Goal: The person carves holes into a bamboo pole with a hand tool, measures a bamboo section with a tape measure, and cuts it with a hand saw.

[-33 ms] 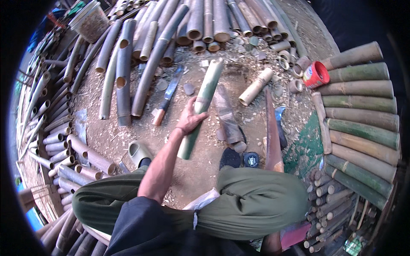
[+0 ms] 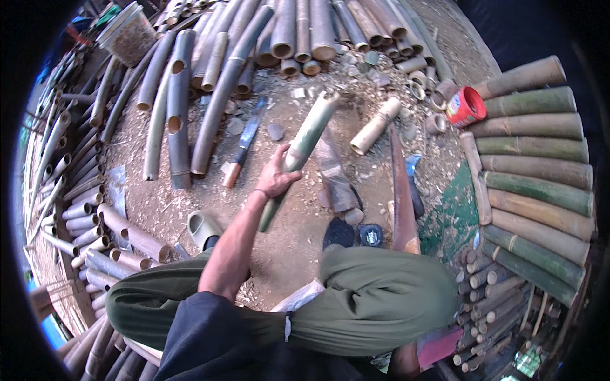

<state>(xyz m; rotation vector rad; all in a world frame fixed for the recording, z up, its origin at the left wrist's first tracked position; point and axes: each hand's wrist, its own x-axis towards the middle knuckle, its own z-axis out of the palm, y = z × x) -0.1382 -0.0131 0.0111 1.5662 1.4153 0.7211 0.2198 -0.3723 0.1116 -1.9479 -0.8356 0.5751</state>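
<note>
L hand (image 2: 274, 180) gripping green bamboo pole (image 2: 304, 143) mid-length, tilted over dirt, R hand out of view, machete (image 2: 244, 141) nearby

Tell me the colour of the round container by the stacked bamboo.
Red container, seen best in the head view.

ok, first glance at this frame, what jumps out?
The left hand at centre, gripping a green bamboo piece held slanted above the dirt floor. Around it, cut bamboo poles fan out across the top, and thick green bamboo logs lie stacked at the right. A red cup at upper right stands out, with a long knife lying left of the hand.
</note>
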